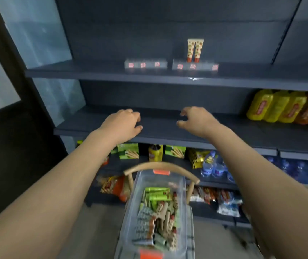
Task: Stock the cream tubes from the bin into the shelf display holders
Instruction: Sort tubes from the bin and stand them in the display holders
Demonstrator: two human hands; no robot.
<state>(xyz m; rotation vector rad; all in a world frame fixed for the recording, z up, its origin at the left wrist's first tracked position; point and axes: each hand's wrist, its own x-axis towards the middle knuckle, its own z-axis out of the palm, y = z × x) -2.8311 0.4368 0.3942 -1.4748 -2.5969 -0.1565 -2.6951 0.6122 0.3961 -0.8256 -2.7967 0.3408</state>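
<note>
Bin (184,186) of tubes (158,212) on chair (160,165) below; two tubes (195,50) in right holder (195,66) on upper shelf (93,73).

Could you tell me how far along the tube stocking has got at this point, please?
Barely started. Two cream tubes stand in the right holder; the left holder looks empty. Both the left hand and right hand are empty, in front of the middle shelf. The bin still holds most of the tubes.

Two empty hands, left hand (124,122) and right hand (196,119), above a clear bin (184,199) of tubes (158,212); two tubes standing (194,50) in far right holder (195,66).
</note>
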